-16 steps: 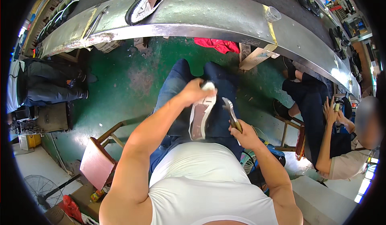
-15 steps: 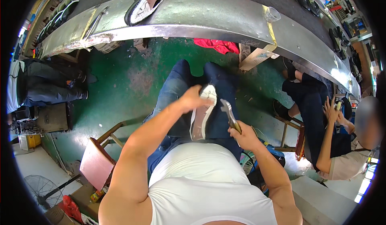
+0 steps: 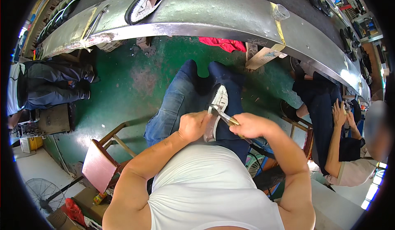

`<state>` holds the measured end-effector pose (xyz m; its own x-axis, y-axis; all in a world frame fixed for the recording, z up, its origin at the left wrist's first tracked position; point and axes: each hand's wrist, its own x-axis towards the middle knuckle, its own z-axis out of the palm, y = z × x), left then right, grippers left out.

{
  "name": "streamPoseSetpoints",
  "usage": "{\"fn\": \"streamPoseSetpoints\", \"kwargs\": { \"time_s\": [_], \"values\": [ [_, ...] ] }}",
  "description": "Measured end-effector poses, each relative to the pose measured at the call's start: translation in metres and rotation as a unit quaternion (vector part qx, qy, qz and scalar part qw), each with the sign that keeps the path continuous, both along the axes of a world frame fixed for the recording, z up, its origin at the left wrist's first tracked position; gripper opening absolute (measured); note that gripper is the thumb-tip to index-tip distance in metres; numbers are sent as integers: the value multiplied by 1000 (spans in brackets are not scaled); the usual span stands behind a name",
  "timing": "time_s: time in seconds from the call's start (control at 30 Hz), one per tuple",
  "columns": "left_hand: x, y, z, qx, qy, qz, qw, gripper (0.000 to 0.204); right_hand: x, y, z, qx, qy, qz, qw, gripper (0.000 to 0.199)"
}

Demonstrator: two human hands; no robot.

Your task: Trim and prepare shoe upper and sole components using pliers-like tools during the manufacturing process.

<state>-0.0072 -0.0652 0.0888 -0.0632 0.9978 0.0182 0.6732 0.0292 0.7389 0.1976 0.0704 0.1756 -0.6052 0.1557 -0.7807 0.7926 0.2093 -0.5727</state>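
An unsoled shoe [image 3: 221, 96] lies bottom up along my right thigh, its toe pointing away from me, with a whitish edge and a brownish middle. My left hand [image 3: 194, 126] is closed on the shoe's left edge near the middle, fingertips pinched there. In my right hand [image 3: 252, 126] is a pair of metal lasting pincers [image 3: 222, 114], gripped by the handles. The pincers' head meets the shoe's edge right beside my left fingertips. Whether the jaws bite the material cannot be made out.
Ahead runs a metal-edged bench [image 3: 205, 8] with another unsoled shoe [image 3: 147, 3], a clear cup [image 3: 281, 12] and thin tools [image 3: 95, 22]. A wooden stool [image 3: 101, 164] stands at left. A co-worker [image 3: 349, 147] sits at right; another person's legs [image 3: 57, 82] show at left.
My left hand has slid from the shoe's toe back to its middle edge. My right hand has brought the pincers leftward onto the shoe.
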Motion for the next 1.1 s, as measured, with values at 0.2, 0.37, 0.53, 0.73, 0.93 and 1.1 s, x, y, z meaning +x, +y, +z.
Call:
{"fn": "streamPoseSetpoints", "kwargs": {
  "time_s": [0.2,0.37,0.53,0.73,0.93,1.1],
  "values": [
    [6,2,-79,-170,-581,133,785,64,-13,0,-15,175,26,78,981,25],
    [0,12,-70,-200,-619,128,748,71,-5,-50,-67,182,121,-150,964,27],
    [6,17,-59,-178,-569,144,790,71,-5,-28,-46,97,108,-110,983,24],
    [11,17,-69,-168,-559,155,797,66,-10,-17,-48,80,36,-137,987,21],
    [7,20,-69,16,-126,67,990,59,5,-52,-94,-203,138,-413,877,22],
    [0,28,-45,-94,-52,34,994,54,19,-9,-57,-225,74,-363,901,31]
  ]
}}
